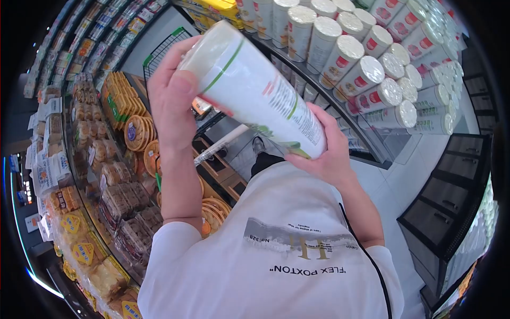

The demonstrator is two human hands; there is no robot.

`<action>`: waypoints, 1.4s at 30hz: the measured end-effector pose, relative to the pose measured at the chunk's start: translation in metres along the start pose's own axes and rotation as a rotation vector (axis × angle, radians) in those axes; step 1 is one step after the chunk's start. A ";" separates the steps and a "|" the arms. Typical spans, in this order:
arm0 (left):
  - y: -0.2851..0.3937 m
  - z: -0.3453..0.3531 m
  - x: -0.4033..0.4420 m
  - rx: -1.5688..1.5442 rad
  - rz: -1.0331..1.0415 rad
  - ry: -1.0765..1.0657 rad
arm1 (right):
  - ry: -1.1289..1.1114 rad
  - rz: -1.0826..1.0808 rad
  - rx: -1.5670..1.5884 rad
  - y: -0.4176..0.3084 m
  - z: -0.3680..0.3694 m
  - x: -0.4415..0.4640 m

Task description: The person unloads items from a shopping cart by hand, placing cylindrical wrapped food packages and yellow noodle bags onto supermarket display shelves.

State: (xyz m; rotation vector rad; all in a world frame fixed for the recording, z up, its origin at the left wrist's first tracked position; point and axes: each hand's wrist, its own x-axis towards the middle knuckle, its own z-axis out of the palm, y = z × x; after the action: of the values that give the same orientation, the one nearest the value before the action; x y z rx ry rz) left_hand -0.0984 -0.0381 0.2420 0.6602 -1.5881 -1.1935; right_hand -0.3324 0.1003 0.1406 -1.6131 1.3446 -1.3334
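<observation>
A large white cylindrical package (265,90) with green bands and small printed text is held tilted in front of the chest. Its upper left end is gripped by my left hand (178,90), with the thumb across the rim. Around the lower right end, my right hand (326,146) has its fingers and thumb pressed on the side. Both hands touch the same package, and its printed side faces the camera.
Similar white cylinders (372,80) stand in rows on a shelf at the upper right. Packaged baked goods (127,196) fill a display on the left. Dark drawer cabinets (446,196) stand at the right. A green-edged cart (169,47) is behind my left hand.
</observation>
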 end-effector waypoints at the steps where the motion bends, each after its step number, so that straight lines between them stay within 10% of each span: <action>1: -0.015 0.026 -0.001 -0.114 -0.017 0.003 | -0.030 0.124 0.252 0.002 -0.009 -0.018; 6: -0.062 0.147 -0.031 -0.811 -0.420 -0.191 | -0.150 0.484 1.258 0.002 -0.044 -0.069; 13: -0.065 0.194 -0.034 -0.898 -0.456 -0.302 | -0.135 0.450 1.210 -0.006 -0.077 -0.080; 20: -0.055 0.215 -0.020 -0.751 -0.323 -0.182 | 0.276 0.299 0.357 -0.034 -0.077 -0.074; 26: -0.038 0.212 -0.017 -0.704 -0.297 -0.231 | 0.035 0.328 1.172 -0.032 -0.098 -0.074; 31: -0.039 0.217 -0.014 -0.855 -0.330 -0.368 | 0.009 0.292 1.248 -0.028 -0.101 -0.070; 42: -0.037 0.232 -0.016 -0.502 -0.135 -0.181 | 0.413 0.187 0.284 -0.043 -0.095 -0.074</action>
State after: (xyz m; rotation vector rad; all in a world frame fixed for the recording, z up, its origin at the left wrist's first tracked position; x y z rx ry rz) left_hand -0.3127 0.0495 0.1987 0.3414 -1.3213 -1.7142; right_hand -0.4068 0.1943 0.1849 -1.0322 1.4185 -1.7121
